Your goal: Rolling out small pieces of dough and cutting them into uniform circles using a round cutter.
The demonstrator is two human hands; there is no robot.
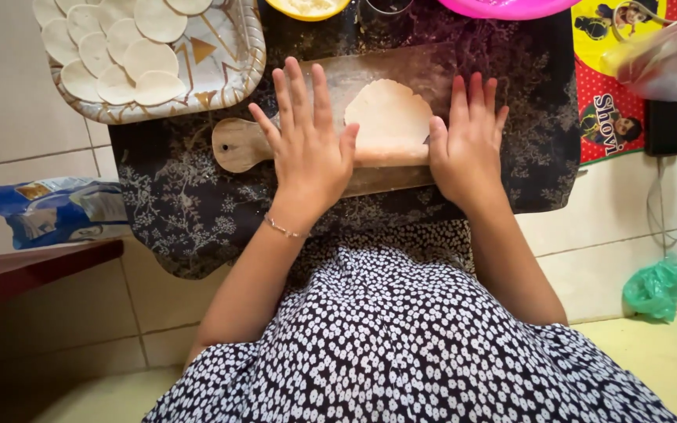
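Pressing down with flat, spread fingers, your left hand (307, 141) and right hand (468, 141) rest on the two ends of a rolling pin (389, 155), gripping nothing. Between them a thin round of dough (389, 113) lies on the wooden board (240, 145), which sits on a dark flowered cloth (190, 204). Up to your left, a patterned tray (233, 74) holds more dough discs (115, 47).

Dough sheet (389, 117) lay on board (237, 145), btwn both hands: left hand (311, 145) just left of it, right hand (468, 145) just right. Board sat on cloth (182, 204). Tray (233, 74) w/ dough discs (115, 51) stood behind-left of board. Bag (52, 211) lay far left; phone (664, 125) far right.
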